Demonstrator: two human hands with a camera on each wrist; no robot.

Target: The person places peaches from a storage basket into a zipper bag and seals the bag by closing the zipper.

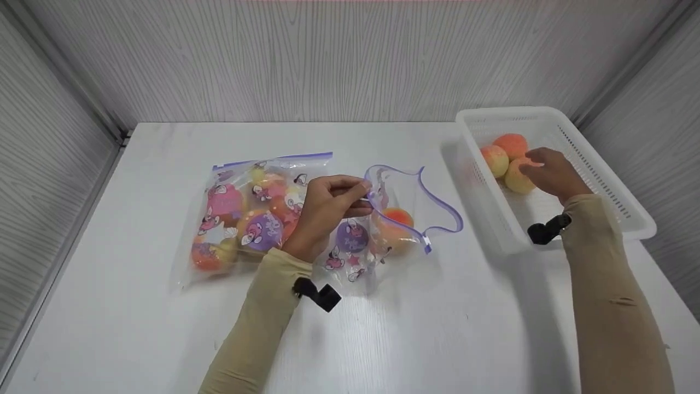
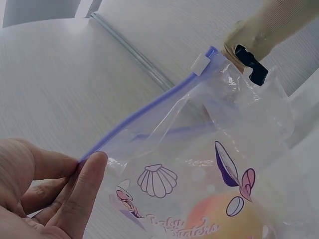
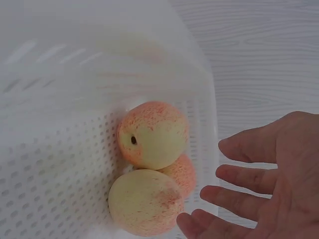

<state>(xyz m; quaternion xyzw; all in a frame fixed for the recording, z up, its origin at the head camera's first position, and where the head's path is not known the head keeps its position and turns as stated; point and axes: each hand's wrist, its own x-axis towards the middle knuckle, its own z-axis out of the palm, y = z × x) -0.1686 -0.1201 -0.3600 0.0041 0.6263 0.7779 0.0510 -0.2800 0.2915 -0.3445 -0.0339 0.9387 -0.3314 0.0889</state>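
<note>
My left hand [image 1: 328,210] pinches the purple zip edge of a clear printed zip bag [image 1: 353,257], whose mouth gapes toward the right. Inside that bag lies a peach [image 1: 398,219], orange-red on top. In the left wrist view the thumb and fingers [image 2: 89,174] grip the rim, and a white slider [image 2: 200,64] sits at its far end. My right hand [image 1: 558,175] reaches over the white basket [image 1: 593,158] with its fingers spread and nothing held. Three peaches [image 3: 152,134] rest together against the basket's side, close by the fingertips.
A second printed zip bag [image 1: 219,202], filled with several peaches, lies flat at the left, partly behind my left hand. The white table [image 1: 415,339] meets panelled walls at the back and sides. The basket stands at the table's right edge.
</note>
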